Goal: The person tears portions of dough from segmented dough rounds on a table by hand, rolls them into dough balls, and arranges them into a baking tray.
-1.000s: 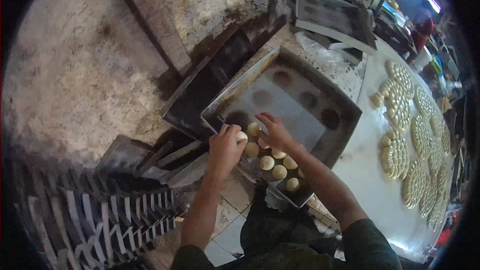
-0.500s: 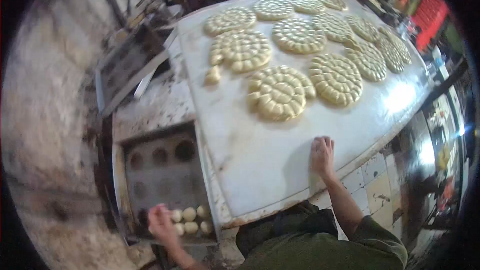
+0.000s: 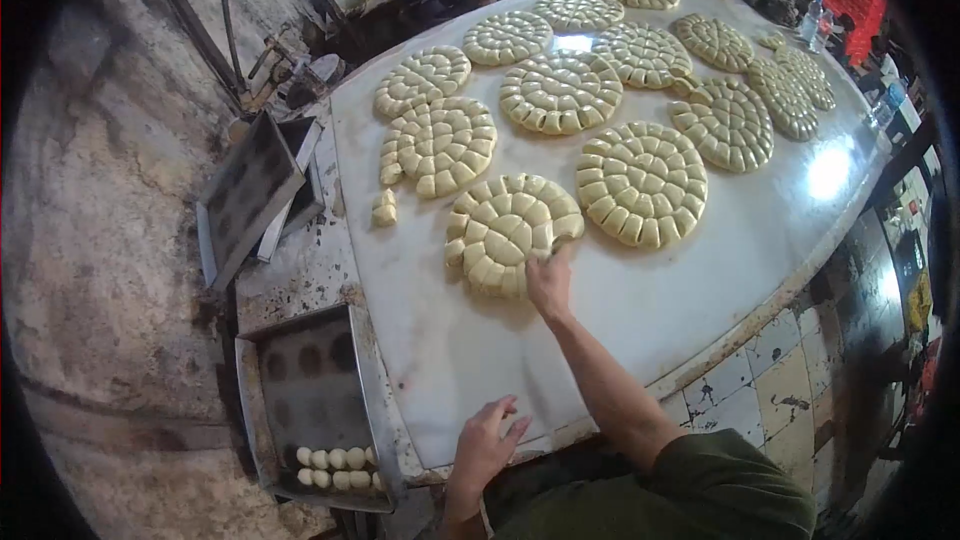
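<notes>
Pale dough coil (image 3: 503, 225), edge partly hidden behind right fingers (image 3: 543, 265), grip unclear; left fingers (image 3: 497, 407) loosely parted.

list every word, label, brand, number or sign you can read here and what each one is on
No readable text anywhere.
Clear bottles at the edge of the table: any print is too small and blurred to read.
Metal tray and coiled dough: no lettering shows.

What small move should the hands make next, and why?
Probably have the right hand ease one piece off the nearest dough round: it is at that round's edge, the left hand looks empty, and the tray has bare space beside its dough balls.
</notes>
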A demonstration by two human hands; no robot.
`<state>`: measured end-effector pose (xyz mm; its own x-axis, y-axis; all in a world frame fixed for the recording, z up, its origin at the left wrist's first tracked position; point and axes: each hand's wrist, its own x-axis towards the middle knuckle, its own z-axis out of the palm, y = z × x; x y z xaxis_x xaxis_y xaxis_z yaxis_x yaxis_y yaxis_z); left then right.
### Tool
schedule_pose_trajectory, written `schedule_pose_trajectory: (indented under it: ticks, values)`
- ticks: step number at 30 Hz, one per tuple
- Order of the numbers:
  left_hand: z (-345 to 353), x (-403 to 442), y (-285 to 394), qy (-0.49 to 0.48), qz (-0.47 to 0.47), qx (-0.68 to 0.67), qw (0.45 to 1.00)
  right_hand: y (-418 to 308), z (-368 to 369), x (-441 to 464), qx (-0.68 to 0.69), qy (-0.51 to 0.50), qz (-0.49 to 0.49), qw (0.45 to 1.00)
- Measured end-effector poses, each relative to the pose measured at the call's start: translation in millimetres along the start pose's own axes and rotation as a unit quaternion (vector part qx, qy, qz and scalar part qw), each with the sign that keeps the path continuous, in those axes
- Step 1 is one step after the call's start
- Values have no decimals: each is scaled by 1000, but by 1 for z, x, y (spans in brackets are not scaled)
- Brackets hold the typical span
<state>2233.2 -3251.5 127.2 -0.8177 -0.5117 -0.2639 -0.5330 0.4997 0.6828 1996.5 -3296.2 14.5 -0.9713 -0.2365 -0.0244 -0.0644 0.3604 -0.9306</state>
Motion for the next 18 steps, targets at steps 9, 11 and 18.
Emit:
schedule_pose_trajectory:
  ticks: [9,11,18]
  values:
    - [62,18,-38,-36,-77,-264,961,42,-131,-111,-71,-94,64,991]
    - [84,9,-36,-39,-75,-346,934,60,-147,-147,-66,-134,33,988]
    - [165,-15,-32,-5,59,-321,945,28,-188,-238,-72,-52,95,991]
